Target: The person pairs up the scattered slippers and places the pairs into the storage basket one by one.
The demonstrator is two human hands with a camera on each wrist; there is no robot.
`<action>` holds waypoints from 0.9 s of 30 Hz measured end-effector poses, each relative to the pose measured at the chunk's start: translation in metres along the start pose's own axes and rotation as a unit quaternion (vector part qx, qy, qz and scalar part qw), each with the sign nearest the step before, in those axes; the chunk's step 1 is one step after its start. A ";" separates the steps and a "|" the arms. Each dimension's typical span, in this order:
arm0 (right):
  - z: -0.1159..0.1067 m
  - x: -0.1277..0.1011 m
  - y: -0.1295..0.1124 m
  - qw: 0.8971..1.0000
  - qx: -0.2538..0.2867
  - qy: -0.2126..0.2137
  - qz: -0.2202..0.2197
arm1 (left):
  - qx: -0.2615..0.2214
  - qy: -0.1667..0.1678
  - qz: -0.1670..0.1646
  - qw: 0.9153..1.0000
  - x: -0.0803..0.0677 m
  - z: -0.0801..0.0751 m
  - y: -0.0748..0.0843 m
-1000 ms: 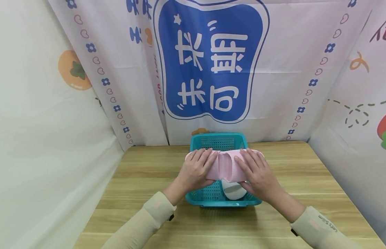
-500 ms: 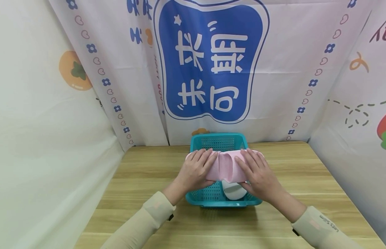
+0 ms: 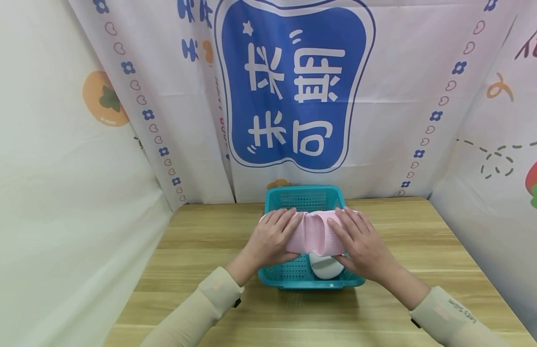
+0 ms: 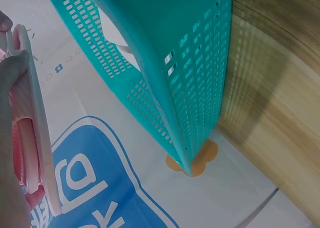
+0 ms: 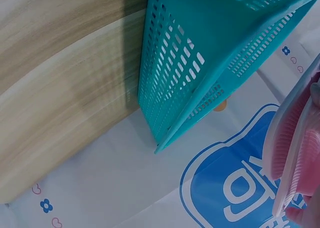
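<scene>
The fingers of the left hand point(image 3: 270, 237) lie spread and gently bent over the left half of the pink ribbed slippers point(image 3: 313, 233), thumb tucked at the near edge, while the right hand point(image 3: 362, 242) mirrors it on the right half, fingers laid across the top and thumb under the near edge; both hands hold the pair between them rather than merely resting on it. The slippers sit in the centre of the head view, held flat across the top of the teal basket point(image 3: 280, 276), and bulge upward where the two halves meet. Below them, at the lower middle of the basket, a white rounded object point(image 3: 325, 268) lies inside; what it is cannot be told. The left wrist view shows the slipper's pink edge point(image 4: 37, 138) at the left border against the palm, the basket's perforated wall point(image 4: 200, 78) to its right; the right wrist view shows the pink edge point(image 5: 292, 153) at the lower right. To do this well, I judge that the hands should keep even pressure from both sides so the pair stays aligned, and keep it level over the basket opening, clear of the rim. Compared with the frame a second ago, the hands have drawn slightly closer together and the slippers are more bunched; the ends no longer overhang the basket's sides as far. The basket stands on the wooden table point(image 3: 199, 250).
</scene>
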State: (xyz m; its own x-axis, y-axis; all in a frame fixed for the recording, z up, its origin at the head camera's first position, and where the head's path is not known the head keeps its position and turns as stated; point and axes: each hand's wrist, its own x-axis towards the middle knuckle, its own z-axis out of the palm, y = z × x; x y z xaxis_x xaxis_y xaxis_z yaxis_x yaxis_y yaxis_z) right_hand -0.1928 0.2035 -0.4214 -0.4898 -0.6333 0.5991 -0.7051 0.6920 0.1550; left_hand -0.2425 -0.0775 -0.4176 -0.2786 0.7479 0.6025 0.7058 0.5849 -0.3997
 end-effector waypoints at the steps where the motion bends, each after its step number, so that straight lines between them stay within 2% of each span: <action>1: 0.000 -0.001 0.001 1.000 0.000 0.000 -0.003 | -0.003 0.001 0.001 1.000 0.000 0.000 0.000; 6: 0.001 -0.004 0.004 1.000 0.010 0.001 -0.019 | -0.012 0.004 0.005 1.000 0.000 0.001 0.001; 17: -0.005 -0.008 0.014 0.998 0.031 -0.028 -0.048 | -0.017 -0.002 0.013 1.000 -0.001 -0.001 0.001; 27: -0.011 -0.009 0.018 0.993 0.040 -0.030 -0.108 | -0.053 -0.007 0.017 0.998 -0.003 0.001 -0.002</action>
State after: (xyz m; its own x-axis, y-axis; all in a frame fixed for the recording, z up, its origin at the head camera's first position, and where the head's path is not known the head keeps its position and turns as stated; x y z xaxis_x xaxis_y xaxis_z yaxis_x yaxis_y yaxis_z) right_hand -0.1958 0.2260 -0.4157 -0.3500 -0.7850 0.5111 -0.8344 0.5092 0.2108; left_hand -0.2436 -0.0805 -0.4193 -0.2620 0.7712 0.5801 0.7799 0.5233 -0.3434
